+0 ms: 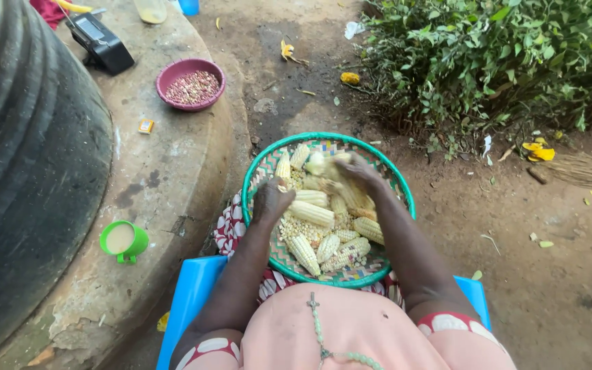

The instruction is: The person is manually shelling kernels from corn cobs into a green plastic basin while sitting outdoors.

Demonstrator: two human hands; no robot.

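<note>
Here a huge dark ribbed water tank (22,171) fills the 9 o'clock side, standing on a curved concrete plinth (166,171); a leafy green bush (495,62) spreads at 1 o'clock. At the centre a round woven basket with a green rim (258,168) rests on the person's lap, full of pale yellow maize cobs (312,213) and loose kernels. The right hand (359,171), at the basket's 12 o'clock, has its fingers curled tight round a blurred pale cob (323,164). The left hand (272,200), at the basket's 9 o'clock, is closed into a loose fist among the cobs; what it grips, I cannot tell. On the plinth sit a maroon plastic bowl of reddish grains (191,83) at 11 o'clock and a small green plastic cup (123,240) at 8 o'clock
</note>
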